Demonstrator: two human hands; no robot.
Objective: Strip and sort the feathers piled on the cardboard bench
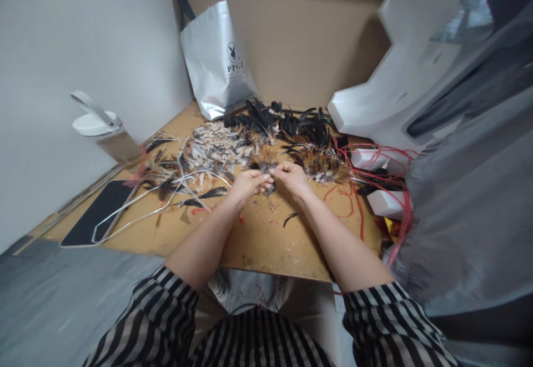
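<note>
Over the middle of the wooden table, my left hand and my right hand meet with fingertips pinched. Between them is a small bunch of brown feathers, fanned out away from me, its lower ends showing under my fingers. Which fingers bear its weight I cannot make out. Just beyond and to the left lies a pile of pale mottled feathers. Black feather bunches lie at the back, and brown feather bunches sit right of my right hand.
A silver bag stands at the back. Left are a lidded cup, a black phone-like slab and white strips. Red cords tangle around white plugs at right, beside grey cloth and a large white shape.
</note>
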